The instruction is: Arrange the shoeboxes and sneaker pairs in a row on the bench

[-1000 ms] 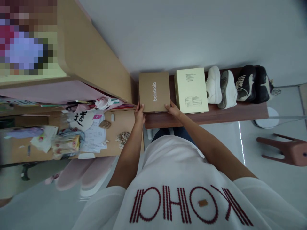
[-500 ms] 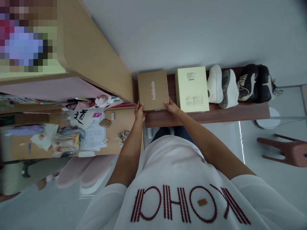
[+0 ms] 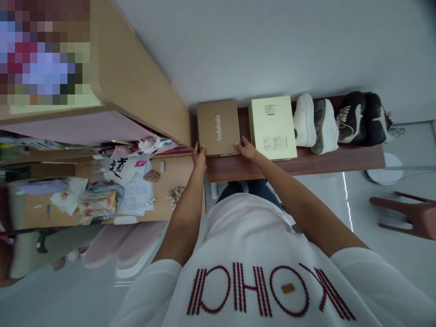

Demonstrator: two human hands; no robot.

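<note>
A brown shoebox (image 3: 218,131) marked "balabala" sits on the dark wooden shelf top (image 3: 306,169), close to the wall. My left hand (image 3: 199,156) grips its near left corner, thumb on top. At the near right corner, my right hand (image 3: 246,149) holds the box with thumb and fingers. Just right of that hand stands a pale yellow box (image 3: 272,127), with a gap between the two boxes. Farther right are a pair of white shoes (image 3: 304,120) and a pair of black shoes (image 3: 352,117). The fingers under the box's edge are partly hidden.
A tall wooden cabinet panel (image 3: 143,81) rises close on the left. Beyond it a desk (image 3: 177,175) carries papers, a white fan with black writing (image 3: 119,169) and a scrunchie (image 3: 175,195). A brown stool (image 3: 408,213) stands on the floor at right. Pale wall lies behind the shelf.
The view has shifted slightly. Both hands keep their hold on the brown shoebox, which shows little or no movement on the shelf. My right hand sits marginally higher at its corner.
</note>
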